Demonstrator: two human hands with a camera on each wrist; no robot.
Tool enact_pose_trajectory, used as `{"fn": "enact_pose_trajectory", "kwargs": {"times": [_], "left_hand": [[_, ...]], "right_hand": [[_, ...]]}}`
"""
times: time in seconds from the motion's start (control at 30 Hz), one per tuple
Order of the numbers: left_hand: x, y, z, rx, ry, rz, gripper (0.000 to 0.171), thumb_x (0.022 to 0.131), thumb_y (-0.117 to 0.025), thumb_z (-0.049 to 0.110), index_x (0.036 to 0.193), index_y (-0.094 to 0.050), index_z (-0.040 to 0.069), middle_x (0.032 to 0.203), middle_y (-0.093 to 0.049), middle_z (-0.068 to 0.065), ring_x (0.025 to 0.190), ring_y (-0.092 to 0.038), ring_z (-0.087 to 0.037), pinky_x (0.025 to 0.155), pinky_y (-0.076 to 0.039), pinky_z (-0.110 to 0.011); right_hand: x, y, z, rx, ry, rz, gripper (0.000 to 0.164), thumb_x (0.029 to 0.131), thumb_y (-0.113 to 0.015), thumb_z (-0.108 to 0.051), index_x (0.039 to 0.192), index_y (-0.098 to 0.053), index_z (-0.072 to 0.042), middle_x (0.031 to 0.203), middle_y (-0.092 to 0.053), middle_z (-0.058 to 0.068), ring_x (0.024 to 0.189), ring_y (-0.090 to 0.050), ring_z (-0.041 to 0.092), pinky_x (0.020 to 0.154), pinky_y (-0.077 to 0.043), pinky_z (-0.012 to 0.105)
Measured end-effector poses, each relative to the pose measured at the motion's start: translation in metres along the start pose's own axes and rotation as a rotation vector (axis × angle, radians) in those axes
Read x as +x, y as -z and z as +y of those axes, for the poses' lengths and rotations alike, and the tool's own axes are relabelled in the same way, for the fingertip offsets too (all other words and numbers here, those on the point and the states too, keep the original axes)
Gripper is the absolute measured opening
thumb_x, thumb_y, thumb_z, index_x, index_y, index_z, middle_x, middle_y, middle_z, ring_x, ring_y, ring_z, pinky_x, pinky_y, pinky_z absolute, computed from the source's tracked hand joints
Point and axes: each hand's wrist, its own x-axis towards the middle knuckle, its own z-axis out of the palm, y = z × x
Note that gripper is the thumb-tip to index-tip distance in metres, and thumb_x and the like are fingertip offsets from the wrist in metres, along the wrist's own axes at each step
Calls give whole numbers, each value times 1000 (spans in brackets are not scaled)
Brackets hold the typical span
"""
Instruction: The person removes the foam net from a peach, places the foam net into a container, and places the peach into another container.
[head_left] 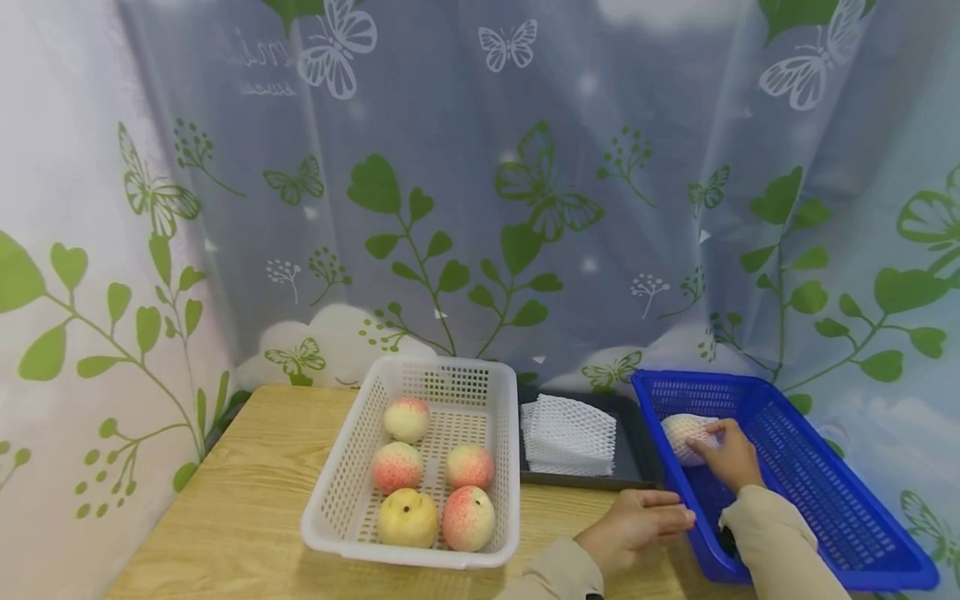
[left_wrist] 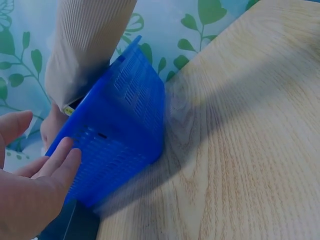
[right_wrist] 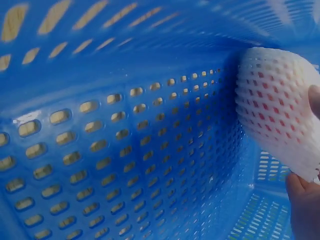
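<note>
My right hand (head_left: 731, 457) holds a peach in a white foam net (head_left: 686, 437) inside the blue basket (head_left: 840, 467), at its far left corner. In the right wrist view the netted peach (right_wrist: 275, 100) shows red through the mesh, with fingertips on its right side and the basket wall close beside it. My left hand (head_left: 637, 527) is empty, its fingers extended toward the basket's left rim. The left wrist view shows those fingers (left_wrist: 60, 162) spread and straight, overlapping the blue basket's side (left_wrist: 115, 135).
A white basket (head_left: 318, 521) on the wooden table (head_left: 225, 500) holds several peaches (head_left: 397, 467) and a yellow fruit (head_left: 407, 518). Between the baskets lies a black tray (head_left: 637, 442) with white foam nets (head_left: 573, 437). A printed curtain (head_left: 450, 125) closes off the back.
</note>
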Motion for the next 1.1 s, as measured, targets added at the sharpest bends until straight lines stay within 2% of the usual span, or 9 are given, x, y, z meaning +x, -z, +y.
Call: {"fn": "enact_pose_trajectory", "kwargs": {"times": [0.17, 0.23, 0.3, 0.4, 0.5, 0.6, 0.7, 0.83, 1.1], "left_hand": [[-1, -1, 0, -29, -1, 10, 27, 81, -63, -12, 108, -62, -9, 92, -69, -10, 88, -68, -20, 90, -53, -44], [-1, -1, -1, -32, -1, 8, 28, 82, -63, -12, 109, -62, -9, 94, -68, -10, 88, -67, -19, 90, -53, -44], [-2, -1, -2, -36, -1, 4, 28, 82, -63, -13, 109, -62, -8, 95, -68, -10, 88, -66, -18, 91, -53, -43], [-2, -1, -4, -39, 3, -1, 29, 82, -63, -12, 110, -63, -8, 97, -68, -9, 88, -66, -17, 91, -52, -44], [-2, -1, -6, -43, 2, 2, 29, 81, -63, -13, 110, -63, -8, 96, -68, -9, 88, -66, -18, 92, -52, -46], [0, -2, -8, -44, 1, 7, 27, 81, -63, -13, 108, -63, -8, 91, -67, -8, 86, -66, -18, 91, -52, -46], [1, -4, -9, -45, 3, 16, 26, 81, -63, -13, 106, -63, -8, 87, -66, -7, 84, -66, -17, 90, -53, -45], [0, -4, -10, -48, 0, 22, 25, 81, -62, -13, 105, -64, -8, 85, -67, -7, 85, -67, -19, 89, -53, -45], [0, -4, -11, -65, -9, 22, 24, 82, -62, -13, 105, -63, -8, 87, -69, -11, 88, -68, -24, 89, -53, -46]], "right_hand": [[6, -4, 2, 50, -13, -44, 82, 83, -74, -19, 137, -23, 15, 123, -39, 43, 111, -42, 57, 93, -36, 67], [7, -5, 2, 35, -24, -95, 86, 83, -73, -21, 142, -20, 13, 127, -32, 44, 114, -38, 59, 94, -34, 69], [7, -5, 2, 27, -40, -159, 84, 84, -71, -20, 142, -20, 12, 130, -27, 45, 116, -32, 60, 95, -32, 71], [4, -4, -2, 40, -61, -212, 76, 83, -70, -16, 136, -26, 15, 130, -27, 45, 114, -35, 58, 92, -36, 69], [3, -3, -5, 77, -68, -224, 75, 83, -69, -14, 134, -23, 16, 126, -35, 45, 110, -41, 56, 90, -39, 65], [4, -3, -3, 56, -58, -246, 77, 83, -68, -14, 137, -21, 14, 128, -33, 46, 113, -40, 58, 92, -37, 67], [5, -4, -1, 23, -14, -241, 75, 82, -69, -14, 137, -27, 15, 128, -36, 46, 112, -42, 57, 92, -38, 67], [5, -5, 1, 18, 16, -207, 70, 79, -72, -14, 131, -36, 16, 119, -46, 43, 102, -50, 52, 84, -44, 61], [3, -2, 2, 68, -42, -188, 75, 80, -73, -17, 133, -32, 17, 122, -44, 43, 105, -49, 52, 85, -44, 59]]}}
